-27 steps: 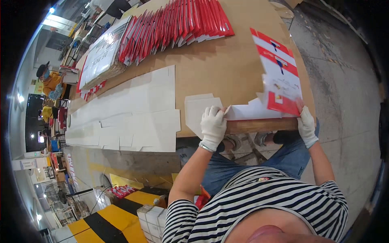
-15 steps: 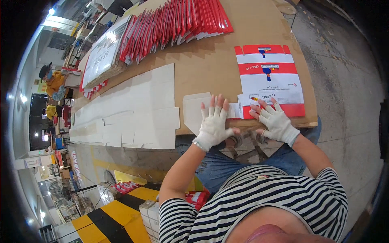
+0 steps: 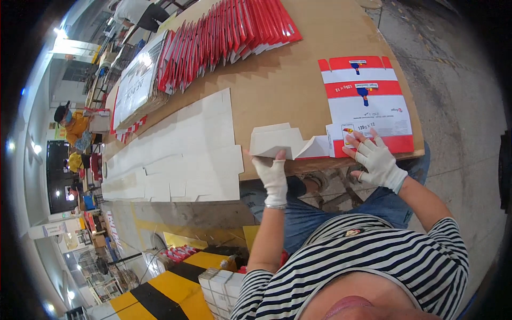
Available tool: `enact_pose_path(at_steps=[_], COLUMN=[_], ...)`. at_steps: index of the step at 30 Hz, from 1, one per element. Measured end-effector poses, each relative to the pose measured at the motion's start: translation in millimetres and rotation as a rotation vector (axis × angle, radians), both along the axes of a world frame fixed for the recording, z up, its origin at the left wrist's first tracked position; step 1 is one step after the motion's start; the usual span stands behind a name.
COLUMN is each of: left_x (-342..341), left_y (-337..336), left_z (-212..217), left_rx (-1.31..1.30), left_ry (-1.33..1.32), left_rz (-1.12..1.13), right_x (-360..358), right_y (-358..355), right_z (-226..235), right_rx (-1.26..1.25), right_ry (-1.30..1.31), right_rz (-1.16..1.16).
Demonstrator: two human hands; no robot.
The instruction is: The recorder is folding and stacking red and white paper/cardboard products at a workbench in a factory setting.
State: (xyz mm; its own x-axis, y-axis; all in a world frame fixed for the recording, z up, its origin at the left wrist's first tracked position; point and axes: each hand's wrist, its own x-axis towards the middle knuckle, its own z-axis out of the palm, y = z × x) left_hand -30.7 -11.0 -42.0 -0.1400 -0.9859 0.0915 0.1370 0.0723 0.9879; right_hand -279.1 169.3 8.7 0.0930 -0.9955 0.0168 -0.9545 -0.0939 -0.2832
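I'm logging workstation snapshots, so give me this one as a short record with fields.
Left hand: gloved, at the near edge of a pale card flap
Right hand: gloved, fingers spread on a printed red-and-white panel
Surface: brown table
Left side: overlapping white sheets
Far side: row of red folded pieces

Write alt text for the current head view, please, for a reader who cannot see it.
A gloved right hand rests spread on a flat, printed red-and-white carton at the edge of a brown table, and the gloved left hand touches a plain white flap. White sheets lie to the left, and a row of red folded pieces stretches beyond.
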Motion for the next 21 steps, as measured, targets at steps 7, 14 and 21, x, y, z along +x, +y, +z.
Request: enact_pose_path(at_steps=[7,14,21], left_x=[-42.2,-43.3,-58.6], left_y=[3.0,-3.3,9.9], left_z=[3.4,29.1,28.3], left_rx=[-0.451,-0.984,-0.964], left_ry=[-0.399,-1.071,-1.251], left_rz=[-0.224,-0.738,-0.651], right_x=[-14.9,-29.7,-26.3], right_y=[4.9,-2.9,-0.3], right_z=[-3.7,4.1,-5.2], right_rx=[-0.023,-0.190,-0.170], right_ry=[0.153,0.150,0.213], right_rz=[0.095,0.088,0.136])
